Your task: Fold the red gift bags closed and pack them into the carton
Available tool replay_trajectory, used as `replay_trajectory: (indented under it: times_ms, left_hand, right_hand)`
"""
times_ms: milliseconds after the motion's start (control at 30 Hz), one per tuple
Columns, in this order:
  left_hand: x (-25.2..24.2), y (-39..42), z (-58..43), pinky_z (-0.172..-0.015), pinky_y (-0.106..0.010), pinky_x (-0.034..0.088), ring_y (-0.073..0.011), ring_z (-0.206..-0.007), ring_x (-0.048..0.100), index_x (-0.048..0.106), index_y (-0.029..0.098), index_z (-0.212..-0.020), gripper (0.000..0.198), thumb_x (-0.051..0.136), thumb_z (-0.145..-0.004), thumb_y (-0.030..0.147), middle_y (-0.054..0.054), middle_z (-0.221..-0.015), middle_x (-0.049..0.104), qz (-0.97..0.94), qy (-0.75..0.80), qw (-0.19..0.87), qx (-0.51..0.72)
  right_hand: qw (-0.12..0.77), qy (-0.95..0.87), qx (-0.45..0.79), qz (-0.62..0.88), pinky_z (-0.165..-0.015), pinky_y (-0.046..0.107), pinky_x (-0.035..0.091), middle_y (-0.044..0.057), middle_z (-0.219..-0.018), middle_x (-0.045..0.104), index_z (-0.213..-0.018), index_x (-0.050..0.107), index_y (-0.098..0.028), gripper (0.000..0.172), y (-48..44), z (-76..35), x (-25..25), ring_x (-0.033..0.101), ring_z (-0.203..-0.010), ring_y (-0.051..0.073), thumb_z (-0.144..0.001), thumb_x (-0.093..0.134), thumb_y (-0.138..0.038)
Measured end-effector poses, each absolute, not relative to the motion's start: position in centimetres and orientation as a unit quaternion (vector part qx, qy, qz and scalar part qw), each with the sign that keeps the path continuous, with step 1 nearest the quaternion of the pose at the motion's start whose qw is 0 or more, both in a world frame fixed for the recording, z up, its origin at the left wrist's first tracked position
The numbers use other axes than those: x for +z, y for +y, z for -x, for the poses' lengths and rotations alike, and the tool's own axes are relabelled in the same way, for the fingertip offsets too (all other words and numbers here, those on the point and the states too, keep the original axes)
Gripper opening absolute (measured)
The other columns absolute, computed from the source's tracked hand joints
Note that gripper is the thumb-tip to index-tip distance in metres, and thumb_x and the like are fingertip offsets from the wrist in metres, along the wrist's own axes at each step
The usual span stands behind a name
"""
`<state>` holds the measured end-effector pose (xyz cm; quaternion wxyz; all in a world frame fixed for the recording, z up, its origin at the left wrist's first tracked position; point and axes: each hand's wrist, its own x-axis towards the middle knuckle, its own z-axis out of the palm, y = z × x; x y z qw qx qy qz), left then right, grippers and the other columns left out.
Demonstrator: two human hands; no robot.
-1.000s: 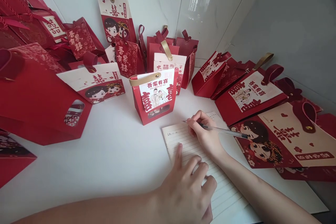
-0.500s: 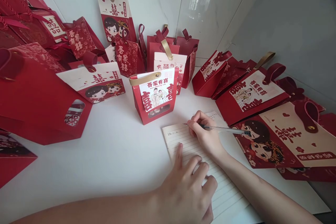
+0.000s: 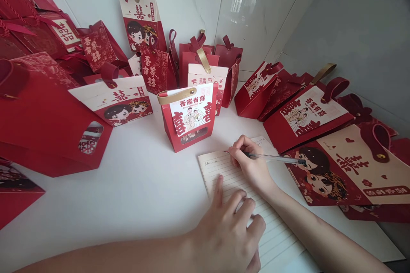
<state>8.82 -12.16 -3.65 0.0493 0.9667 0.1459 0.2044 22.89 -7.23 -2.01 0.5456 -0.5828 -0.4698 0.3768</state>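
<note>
A lined notebook [image 3: 272, 239] lies open on the white table, with a short line of handwriting near its top left corner. Pinched in my right hand [image 3: 251, 164] is a pen [image 3: 275, 158] with a clear barrel, its tip close to the top edge of the page. My left hand [image 3: 232, 226] rests on the lower part of the page, index finger stretched out and the other fingers loosely bent and apart. Just beyond the notebook stands a small red gift box [image 3: 188, 117] with a gold strap and a white card showing a couple.
Red gift boxes crowd around the white table [image 3: 128, 204]: a large plain red one [image 3: 54, 123] at left, a tall one [image 3: 141, 21] at the back. At right, a red and cream box [image 3: 349, 170] stands close to my right forearm. Tiled walls rise behind.
</note>
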Motion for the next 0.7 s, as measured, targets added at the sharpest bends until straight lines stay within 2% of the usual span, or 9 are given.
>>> replay_trajectory:
  times_ms: [467,700]
  left_hand:
    - [-3.50,-12.15,-8.82,-0.103,-0.060,0.019,-0.0247,-0.098,0.048,0.055,0.015,-0.091,0.021,0.048,-0.084,0.034,-0.007,-0.093,0.056,-0.969,0.145,0.044,0.197]
    - [-3.48,-12.12,-8.91,-0.104,-0.061,0.019,-0.0247,-0.098,0.049,0.055,0.015,-0.090,0.020,0.047,-0.085,0.032,-0.007,-0.093,0.056,-0.968,0.145,0.039,0.201]
  right_hand:
    - [0.541,-0.474,0.375,0.584,-0.048,0.024,0.030,-0.007,-0.047,0.040,-0.059,0.040,-0.021,0.024,-7.26,-22.96,-2.06,0.034,-0.045,0.009,-0.072,0.059,-0.025]
    - [0.544,-0.488,0.318,0.605,-0.048,0.024,0.028,-0.005,-0.051,0.042,-0.060,0.039,-0.020,0.035,-7.10,-23.10,-2.30,0.034,-0.048,0.010,-0.080,0.058,-0.041]
